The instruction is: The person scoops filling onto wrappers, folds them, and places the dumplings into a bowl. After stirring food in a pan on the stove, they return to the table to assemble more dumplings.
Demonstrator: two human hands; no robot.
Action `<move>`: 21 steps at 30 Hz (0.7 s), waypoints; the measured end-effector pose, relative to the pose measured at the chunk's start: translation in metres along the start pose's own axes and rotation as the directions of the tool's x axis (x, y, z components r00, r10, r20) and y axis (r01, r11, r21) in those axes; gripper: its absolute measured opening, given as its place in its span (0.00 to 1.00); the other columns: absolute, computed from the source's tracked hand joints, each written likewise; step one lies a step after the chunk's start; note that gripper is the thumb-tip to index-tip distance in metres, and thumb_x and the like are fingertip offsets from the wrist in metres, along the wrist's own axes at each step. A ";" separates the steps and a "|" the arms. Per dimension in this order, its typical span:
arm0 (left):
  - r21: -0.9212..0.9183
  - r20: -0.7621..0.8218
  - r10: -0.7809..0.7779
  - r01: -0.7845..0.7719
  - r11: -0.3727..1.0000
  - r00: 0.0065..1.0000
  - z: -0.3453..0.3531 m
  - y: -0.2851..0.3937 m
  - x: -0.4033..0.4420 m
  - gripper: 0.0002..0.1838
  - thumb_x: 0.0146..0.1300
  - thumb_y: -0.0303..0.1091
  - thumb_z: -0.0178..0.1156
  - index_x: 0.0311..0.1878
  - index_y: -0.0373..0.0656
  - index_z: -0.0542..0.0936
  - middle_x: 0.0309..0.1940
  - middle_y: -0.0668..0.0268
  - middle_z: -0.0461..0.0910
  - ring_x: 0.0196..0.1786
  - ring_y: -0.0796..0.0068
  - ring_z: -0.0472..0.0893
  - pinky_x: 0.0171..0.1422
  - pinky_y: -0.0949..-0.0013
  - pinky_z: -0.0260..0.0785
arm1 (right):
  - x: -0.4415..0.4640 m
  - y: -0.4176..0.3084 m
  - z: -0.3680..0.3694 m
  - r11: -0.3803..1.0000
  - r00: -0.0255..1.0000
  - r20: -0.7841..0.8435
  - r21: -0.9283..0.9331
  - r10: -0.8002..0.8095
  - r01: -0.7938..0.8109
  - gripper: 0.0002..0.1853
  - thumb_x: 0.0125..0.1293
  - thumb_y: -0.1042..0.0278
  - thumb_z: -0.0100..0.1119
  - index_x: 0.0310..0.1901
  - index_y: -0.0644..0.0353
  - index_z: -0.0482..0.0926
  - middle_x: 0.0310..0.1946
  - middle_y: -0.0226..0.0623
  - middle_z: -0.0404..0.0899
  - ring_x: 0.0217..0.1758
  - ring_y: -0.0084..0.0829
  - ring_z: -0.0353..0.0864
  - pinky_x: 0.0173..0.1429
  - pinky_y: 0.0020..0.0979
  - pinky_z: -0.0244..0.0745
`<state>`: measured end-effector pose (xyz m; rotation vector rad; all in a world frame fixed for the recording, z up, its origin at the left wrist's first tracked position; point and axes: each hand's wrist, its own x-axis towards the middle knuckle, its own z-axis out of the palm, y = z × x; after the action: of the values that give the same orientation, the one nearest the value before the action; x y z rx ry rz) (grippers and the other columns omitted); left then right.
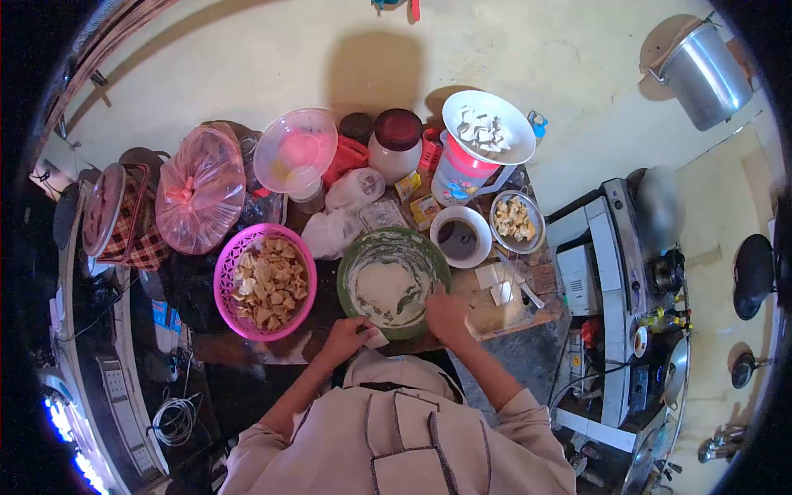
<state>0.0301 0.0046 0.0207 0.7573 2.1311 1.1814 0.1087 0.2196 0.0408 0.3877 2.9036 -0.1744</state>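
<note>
My left hand (348, 337) is closed at the near rim of a green bowl (345, 285), pinching a flat white piece (377, 338). The bowl holds a pale, thick batter (384, 285), smeared up its inner wall. At the bowl's right rim, my right hand (446, 313) is closed with its fingertips toward the batter; what it holds, if anything, is hidden. Right of it, white pieces (502, 293) and a knife (532, 295) lie on a wooden board (495, 318).
A pink basket (219, 280) of brown pieces stands left of the bowl. Behind are a white bowl of dark liquid (456, 237), a strainer of yellowish pieces (516, 221), plastic bags (330, 231) and a plate of white pieces (516, 111) on a container. A stove (620, 214) is at right.
</note>
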 end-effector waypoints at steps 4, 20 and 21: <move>-0.007 -0.004 0.017 -0.017 1.000 1.000 0.000 0.001 0.000 0.09 0.49 0.34 0.60 0.31 0.39 0.77 0.25 0.56 0.77 0.28 0.64 0.78 0.35 0.68 0.67 | -0.002 -0.008 0.001 0.999 1.000 -0.002 0.045 -0.001 0.002 0.07 0.48 0.70 0.48 0.26 0.61 0.77 0.34 0.49 0.70 0.26 0.43 0.77 0.29 0.41 0.72; -0.030 -0.061 0.036 -0.038 0.999 0.997 0.008 -0.002 -0.003 0.08 0.49 0.33 0.59 0.30 0.38 0.77 0.24 0.56 0.77 0.29 0.63 0.79 0.35 0.67 0.68 | -0.013 -0.028 -0.003 0.991 0.991 0.134 0.131 0.010 -0.028 0.06 0.47 0.68 0.50 0.24 0.58 0.76 0.29 0.48 0.74 0.28 0.43 0.78 0.32 0.41 0.72; -0.029 -0.057 0.042 -0.044 0.999 0.997 0.008 -0.002 -0.003 0.08 0.49 0.33 0.59 0.30 0.38 0.77 0.25 0.56 0.77 0.29 0.63 0.79 0.35 0.67 0.68 | -0.010 -0.026 -0.002 0.987 0.987 0.159 0.156 0.001 -0.027 0.07 0.48 0.67 0.50 0.25 0.58 0.77 0.29 0.47 0.75 0.29 0.43 0.77 0.33 0.41 0.72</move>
<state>0.0375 0.0062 0.0164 0.7685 2.1474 1.2691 0.1107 0.1925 0.0467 0.4005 2.7384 -0.4156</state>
